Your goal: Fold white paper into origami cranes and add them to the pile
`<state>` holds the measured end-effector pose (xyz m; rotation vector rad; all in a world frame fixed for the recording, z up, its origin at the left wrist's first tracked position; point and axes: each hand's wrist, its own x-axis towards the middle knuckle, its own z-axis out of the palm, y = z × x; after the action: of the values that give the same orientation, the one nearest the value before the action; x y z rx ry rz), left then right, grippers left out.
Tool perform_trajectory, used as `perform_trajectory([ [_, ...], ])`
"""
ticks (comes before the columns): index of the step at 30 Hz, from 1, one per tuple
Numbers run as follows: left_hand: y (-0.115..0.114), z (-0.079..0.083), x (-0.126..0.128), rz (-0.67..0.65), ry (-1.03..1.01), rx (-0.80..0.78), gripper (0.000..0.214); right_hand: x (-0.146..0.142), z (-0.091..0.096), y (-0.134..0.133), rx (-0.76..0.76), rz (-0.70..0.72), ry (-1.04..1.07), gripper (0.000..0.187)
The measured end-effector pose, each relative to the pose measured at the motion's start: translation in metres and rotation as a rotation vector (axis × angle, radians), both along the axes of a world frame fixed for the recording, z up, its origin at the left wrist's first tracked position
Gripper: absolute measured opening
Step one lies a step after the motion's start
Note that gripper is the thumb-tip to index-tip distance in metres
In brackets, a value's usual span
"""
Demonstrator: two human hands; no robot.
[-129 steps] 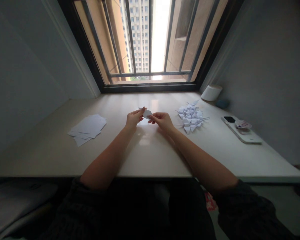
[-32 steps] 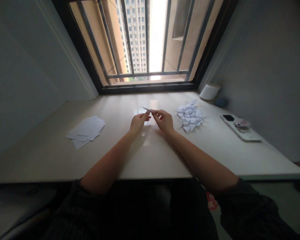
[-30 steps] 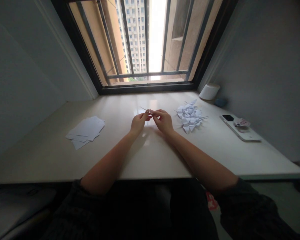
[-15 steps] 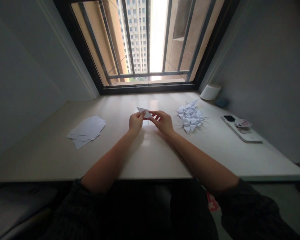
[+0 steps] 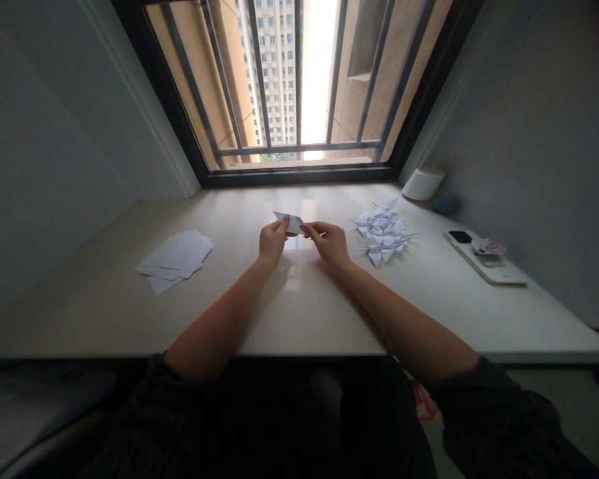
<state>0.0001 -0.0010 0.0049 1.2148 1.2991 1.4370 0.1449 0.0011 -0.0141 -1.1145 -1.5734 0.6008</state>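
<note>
Above the middle of the white tabletop, a small folded piece of white paper is held between both hands. My left hand is closed on its left part, the thumb on top and a pointed corner sticking out to the upper left. With thumb and fingertips, my right hand pinches its right end. A heap of folded white paper cranes lies just right of my right hand. Farther left, a loose stack of white paper sheets rests on the table.
At the right edge lies a white phone with a round grip on its back. Behind it stand a white cylinder-like object and a small dark blue item. A barred window closes off the far side, with walls on both sides.
The right fingers have drawn together into a tighter pinch at the paper's right end. The paper now looks longer and flatter, less triangular. The left hand keeps its hold.
</note>
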Motion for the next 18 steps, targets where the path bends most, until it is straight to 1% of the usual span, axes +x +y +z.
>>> perform_trajectory([
  [9, -0.0009, -0.0012, 0.0014, -0.027, 0.016, 0.057, 0.038, -0.0018, -0.0028, 0.0066, -0.191, 0.154, 0.243, 0.036],
  [13, -0.002, -0.001, 0.0019, -0.026, 0.03, 0.069, 0.037, -0.0027, -0.0022, 0.0062, -0.21, 0.182, 0.268, 0.039],
  [18, -0.0013, -0.0004, 0.0006, -0.012, 0.031, 0.056, 0.038, -0.0032, 0.0028, 0.0029, -0.236, 0.206, 0.277, 0.043],
])
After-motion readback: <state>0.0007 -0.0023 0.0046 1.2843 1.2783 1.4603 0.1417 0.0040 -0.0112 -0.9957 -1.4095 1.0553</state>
